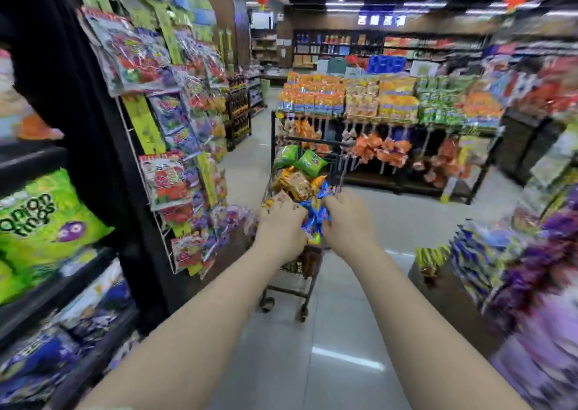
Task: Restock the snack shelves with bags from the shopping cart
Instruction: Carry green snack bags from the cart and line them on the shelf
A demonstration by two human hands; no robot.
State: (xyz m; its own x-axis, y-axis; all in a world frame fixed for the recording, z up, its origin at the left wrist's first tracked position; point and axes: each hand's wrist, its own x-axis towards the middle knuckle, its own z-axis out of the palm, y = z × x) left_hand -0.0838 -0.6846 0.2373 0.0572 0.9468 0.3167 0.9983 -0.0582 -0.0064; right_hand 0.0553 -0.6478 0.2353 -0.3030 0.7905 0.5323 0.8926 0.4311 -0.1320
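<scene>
A dark metal shopping cart (312,142) stands in the aisle ahead of me, heaped with snack bags: green ones (309,161) on top, orange and yellow ones (295,184) below. Both my arms reach into its near end. My left hand (281,232) and my right hand (347,221) each grip blue snack bags (314,218) that bunch up between them. The snack shelf (47,281) on my left holds green onion-ring bags (40,221) and blue bags lower down. The picture is blurred by motion.
A wire rack of hanging candy packs (169,175) juts out from the left shelf's end, close to the cart. A display stand of orange and green snacks (391,103) crosses the aisle behind the cart. Purple and blue bags (506,259) fill a low display on my right.
</scene>
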